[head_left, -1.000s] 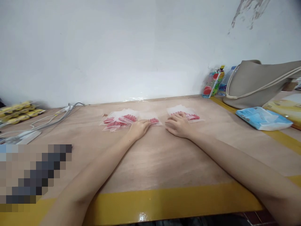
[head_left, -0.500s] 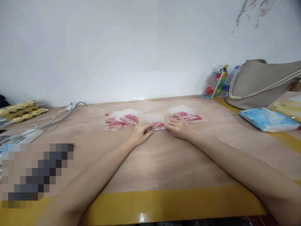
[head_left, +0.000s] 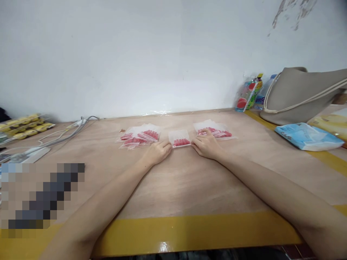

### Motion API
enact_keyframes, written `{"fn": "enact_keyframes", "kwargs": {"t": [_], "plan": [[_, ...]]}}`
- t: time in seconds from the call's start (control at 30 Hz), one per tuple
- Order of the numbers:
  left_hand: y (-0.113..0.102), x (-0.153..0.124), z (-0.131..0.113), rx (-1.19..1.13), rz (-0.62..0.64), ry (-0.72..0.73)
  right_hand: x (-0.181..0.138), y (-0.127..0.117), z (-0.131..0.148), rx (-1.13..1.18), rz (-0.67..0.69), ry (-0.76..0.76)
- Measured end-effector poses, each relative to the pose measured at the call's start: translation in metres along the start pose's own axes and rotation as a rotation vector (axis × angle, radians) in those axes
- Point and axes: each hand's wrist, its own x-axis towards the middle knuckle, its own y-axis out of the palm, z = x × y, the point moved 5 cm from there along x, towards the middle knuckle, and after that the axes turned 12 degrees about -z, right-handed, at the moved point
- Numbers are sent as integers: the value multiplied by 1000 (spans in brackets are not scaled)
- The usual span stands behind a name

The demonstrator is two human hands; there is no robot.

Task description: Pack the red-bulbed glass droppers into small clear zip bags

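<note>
A single small clear bag of red pieces (head_left: 179, 139) lies flat on the wooden table (head_left: 173, 180), between my two hands. My left hand (head_left: 158, 151) pinches the bag's left edge with curled fingers. My right hand (head_left: 206, 145) grips its right edge, fingers bent. To the left sits a pile of similar bags with red pieces (head_left: 139, 136). Another pile of such bags (head_left: 217, 130) lies just behind my right hand.
A beige handbag (head_left: 300, 95) and a blue tissue pack (head_left: 307, 136) sit at the right, with bottles (head_left: 251, 93) against the wall. Grey cables (head_left: 62, 135) and yellow packets (head_left: 24, 126) lie at the left. A yellow strip (head_left: 189, 231) edges the table's near side.
My left hand drew one bag out of the left pile and slid it to the middle. Both hands now hold that bag by its edges, laid flat.
</note>
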Motion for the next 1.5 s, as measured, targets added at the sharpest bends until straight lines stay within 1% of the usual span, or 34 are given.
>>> {"fn": "enact_keyframes", "kwargs": {"t": [0.13, 0.23, 0.47, 0.63, 0.97, 1.1, 1.23, 1.5], "plan": [[-2, 3, -1, 1, -28, -16, 1, -1, 1, -1, 4, -8], [1, 10, -5, -15, -60, -42, 2, -2, 3, -4, -5, -13], [29, 29, -23, -104, -91, 16, 8, 2, 14, 6, -25, -50], [35, 31, -24, -115, -113, 37, 8, 2, 14, 2, -35, -42], [29, 33, -24, -96, -111, 104, 10, -1, 17, -41, -58, -80], [24, 34, -24, -71, -123, 108, 9, -5, 16, -33, -77, -85], [13, 29, -19, -35, -118, 98, 7, -6, 13, -35, -73, -80], [-13, 3, 2, 25, -69, 72, 4, -7, 10, 1, -79, -52]]}}
